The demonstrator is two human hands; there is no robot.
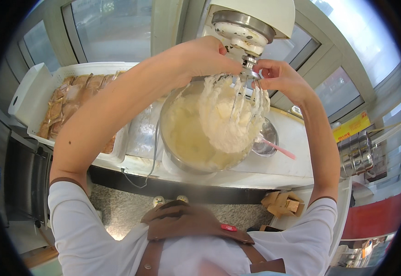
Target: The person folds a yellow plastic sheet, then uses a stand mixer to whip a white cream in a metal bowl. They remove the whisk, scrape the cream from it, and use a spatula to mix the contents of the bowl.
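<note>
A wire whisk attachment (235,114), thickly coated in pale cream, hangs below the head of a white stand mixer (255,17). From the left, my left hand (210,58) grips the top of the whisk by its metal collar (249,71); some of its fingertips are hidden. On the other side, the thumb and fingers of my right hand (279,77) close on the same collar and the upper wires. Beneath is a steel mixing bowl (172,151), its inner wall smeared with pale yellow cream (190,138). The whisk's lower end overlaps the bowl in view.
At left, a white plastic crate (117,155) holds packaged food (79,89). Right of the mixing bowl, a small steel bowl (271,132) has a pink-handled spatula (279,150) in it. A grey cord (148,177) hangs over the counter edge (255,179). Windows (114,31) stand behind.
</note>
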